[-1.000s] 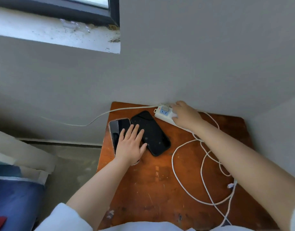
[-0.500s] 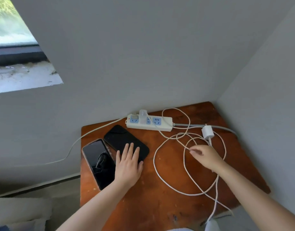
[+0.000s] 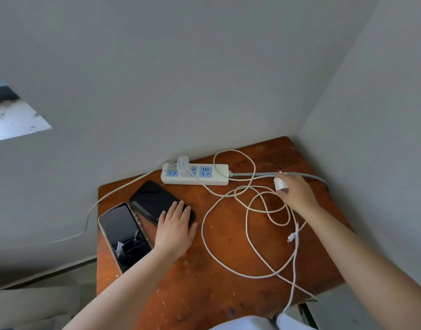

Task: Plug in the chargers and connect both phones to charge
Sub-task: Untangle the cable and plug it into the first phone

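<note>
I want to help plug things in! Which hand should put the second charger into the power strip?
The right hand: its fingers already hold the white charger near the power strip. The left hand rests flat on a phone.

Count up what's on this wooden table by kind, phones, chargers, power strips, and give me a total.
Phones: 2, one beside another that lies under the left hand.
Charger plugs: 2, one in the power strip, one in the right hand.
Power strips: 1.
White charging cables: tangled, count unclear.
Total: 5, cables aside.
</note>
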Motion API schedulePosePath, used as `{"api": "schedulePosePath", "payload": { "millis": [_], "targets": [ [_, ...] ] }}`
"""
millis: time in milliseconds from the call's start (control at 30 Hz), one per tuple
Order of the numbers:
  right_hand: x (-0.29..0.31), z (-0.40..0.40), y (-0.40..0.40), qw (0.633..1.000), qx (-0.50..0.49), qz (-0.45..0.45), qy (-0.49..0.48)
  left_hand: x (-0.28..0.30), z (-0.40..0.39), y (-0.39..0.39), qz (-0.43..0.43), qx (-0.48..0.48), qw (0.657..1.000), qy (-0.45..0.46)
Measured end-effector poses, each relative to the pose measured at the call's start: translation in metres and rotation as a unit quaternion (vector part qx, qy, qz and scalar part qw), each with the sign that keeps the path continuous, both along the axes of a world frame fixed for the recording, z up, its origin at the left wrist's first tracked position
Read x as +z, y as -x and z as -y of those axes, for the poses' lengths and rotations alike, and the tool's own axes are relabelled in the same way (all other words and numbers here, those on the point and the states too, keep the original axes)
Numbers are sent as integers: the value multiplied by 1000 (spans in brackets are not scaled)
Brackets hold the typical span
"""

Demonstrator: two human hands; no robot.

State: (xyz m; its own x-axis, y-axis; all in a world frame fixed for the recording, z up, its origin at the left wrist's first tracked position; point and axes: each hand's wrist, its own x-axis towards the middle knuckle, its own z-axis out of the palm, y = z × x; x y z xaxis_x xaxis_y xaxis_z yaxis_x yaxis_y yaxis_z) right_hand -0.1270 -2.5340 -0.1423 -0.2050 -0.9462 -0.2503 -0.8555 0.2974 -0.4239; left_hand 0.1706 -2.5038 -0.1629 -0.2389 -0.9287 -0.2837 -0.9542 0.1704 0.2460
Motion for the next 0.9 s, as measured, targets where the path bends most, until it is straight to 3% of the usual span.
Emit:
{"api": "schedulePosePath", "payload": {
  "millis": [100, 200, 300, 400, 533, 667, 767, 900],
  "targets": [
    [4, -14, 17, 999, -5, 43, 22, 13, -3, 11, -71, -18, 995, 68],
    [-1, -38, 37, 998, -31, -54, 22, 19, -5, 27, -141, -147, 962, 181],
    [-12, -58, 40, 993, -54, -86, -67, 21, -1, 46, -162, -242, 925, 244],
    [-19, -60, 33, 987, -143, -34, -59, 24, 9, 66, -72, -248, 952, 161],
    [-14, -40, 37, 982, -177, -34, -60, 21, 35, 90, 83, -158, 984, -12],
    [5, -24, 47, 978, -185, -54, -77, 30, 52, 104, 89, -100, 987, -92],
    [25, -11, 56, 973, -230, -26, 12, 37, 61, 103, 59, -58, 994, -75],
    [57, 2, 62, 954, -236, 56, 176, 55, 72, 101, 47, -50, 997, 17]
  ]
}}
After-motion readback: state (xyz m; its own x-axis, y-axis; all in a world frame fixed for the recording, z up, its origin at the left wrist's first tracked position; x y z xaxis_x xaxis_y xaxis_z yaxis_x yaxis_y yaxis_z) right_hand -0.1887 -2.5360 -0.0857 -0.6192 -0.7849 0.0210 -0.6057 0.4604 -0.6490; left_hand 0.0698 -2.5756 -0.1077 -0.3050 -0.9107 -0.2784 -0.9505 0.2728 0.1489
